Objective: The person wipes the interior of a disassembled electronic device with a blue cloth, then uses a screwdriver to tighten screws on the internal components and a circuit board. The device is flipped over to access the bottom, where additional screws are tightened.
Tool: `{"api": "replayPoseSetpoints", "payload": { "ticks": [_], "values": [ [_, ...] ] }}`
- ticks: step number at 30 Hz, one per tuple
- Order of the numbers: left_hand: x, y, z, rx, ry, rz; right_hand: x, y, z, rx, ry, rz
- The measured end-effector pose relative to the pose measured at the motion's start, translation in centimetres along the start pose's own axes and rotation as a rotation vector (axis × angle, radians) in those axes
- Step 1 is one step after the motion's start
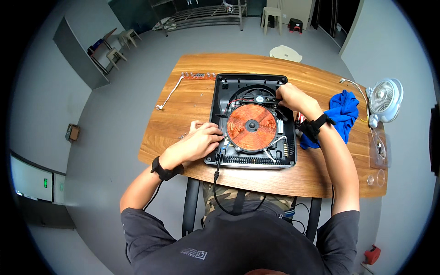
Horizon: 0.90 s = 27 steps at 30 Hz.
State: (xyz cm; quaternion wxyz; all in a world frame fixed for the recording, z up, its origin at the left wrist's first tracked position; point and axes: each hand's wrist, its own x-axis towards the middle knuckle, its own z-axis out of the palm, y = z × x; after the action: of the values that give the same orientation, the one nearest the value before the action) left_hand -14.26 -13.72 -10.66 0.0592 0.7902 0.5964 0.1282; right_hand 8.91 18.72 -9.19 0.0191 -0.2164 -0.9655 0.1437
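Note:
An opened induction cooker base (212,149), a black shell with its inside showing, lies on the wooden table in front of me. A round copper coil (240,133) sits at its middle, with a fan behind it. My left hand (200,141) is at the left rim of the base, its bent fingers gripping the edge. Over the far right corner, my right hand (292,97) reaches down with fingers pinched together; whatever is between the fingertips is hidden. A black cord (217,176) runs from the near left of the base toward my lap.
A red circuit strip (197,76) with a white cable lies at the far left of the wooden table (174,110). To the right are a blue cloth (343,110), a white fan (386,96) and a clear plastic tray (380,156). Small screws lie left of the base.

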Motion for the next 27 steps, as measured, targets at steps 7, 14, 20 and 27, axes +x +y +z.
{"api": "replayPoseSetpoints", "payload": {
  "ticks": [7, 14, 20, 27],
  "values": [
    [1.2, -0.5, -2.0, -0.066, -0.014, -0.061, -0.3, -0.4, -0.4, -0.007, -0.011, 0.026],
    [3.7, -2.8, -2.5, 0.019, 0.064, -0.084, 0.0, -0.1, 0.0, -0.008, 0.005, 0.01],
    [3.6, -3.9, -3.7, 0.005, 0.007, -0.151, -0.2, -0.2, -0.1, 0.018, 0.012, 0.006],
    [1.1, -6.3, -5.4, -0.075, 0.025, -0.235, -0.3, 0.3, 0.1, 0.049, 0.033, 0.016]
  ]
}}
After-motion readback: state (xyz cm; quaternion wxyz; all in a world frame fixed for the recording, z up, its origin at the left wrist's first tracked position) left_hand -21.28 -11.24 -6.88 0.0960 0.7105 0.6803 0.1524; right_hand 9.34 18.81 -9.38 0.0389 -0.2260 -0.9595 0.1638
